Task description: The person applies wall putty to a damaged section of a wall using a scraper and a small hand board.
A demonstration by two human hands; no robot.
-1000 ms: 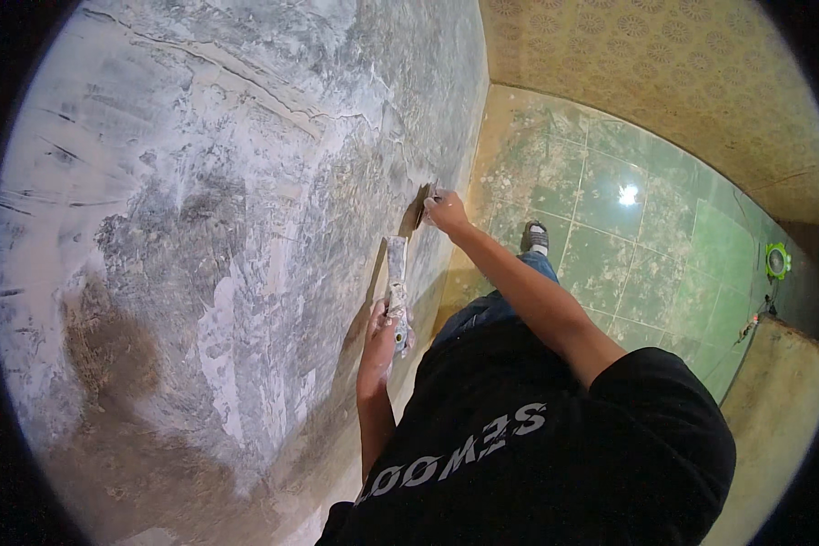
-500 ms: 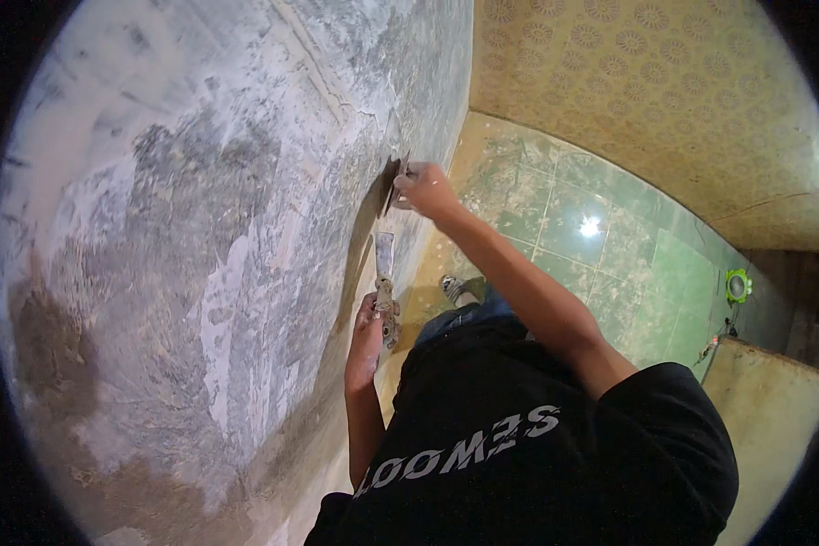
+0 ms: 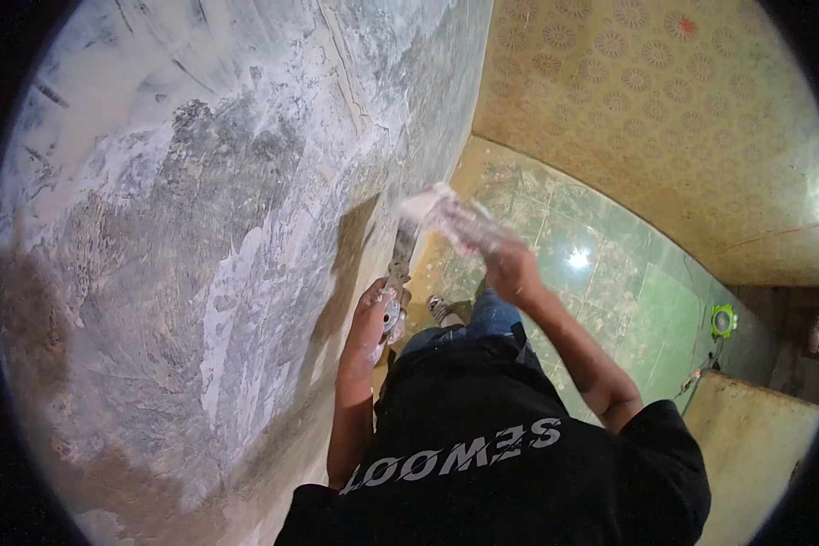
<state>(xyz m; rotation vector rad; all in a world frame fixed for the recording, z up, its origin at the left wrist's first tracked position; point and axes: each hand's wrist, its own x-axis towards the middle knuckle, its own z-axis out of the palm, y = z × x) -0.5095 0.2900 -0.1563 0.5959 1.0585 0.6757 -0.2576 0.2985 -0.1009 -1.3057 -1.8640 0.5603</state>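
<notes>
My left hand [image 3: 367,320] is closed round the handle of a dirty putty knife [image 3: 398,273], its metal blade pointing up and away from me beside the wall. In my right hand [image 3: 511,270] is a flat, wide scraper [image 3: 469,226] smeared with pale filler and blurred by motion. Its far end overlaps the tip of the putty knife in view; I cannot tell whether the two blades touch. To my left rises the grey wall [image 3: 273,227], patched with uneven whitish filler and rough streaks. The scraper casts a shadow on it.
Green floor tiles [image 3: 664,314], splattered with pale residue, lie to the right. A yellow patterned wall [image 3: 628,118] stands ahead. Further right are a bright green round device [image 3: 723,321] with a cord and a pale yellowish panel [image 3: 755,437]. My shoe [image 3: 441,309] is below my hands.
My right hand has swung off the wall, back and to the right, bringing the scraper over to the putty knife's blade. The left hand keeps its hold, with the knife tilted slightly more rightward.
</notes>
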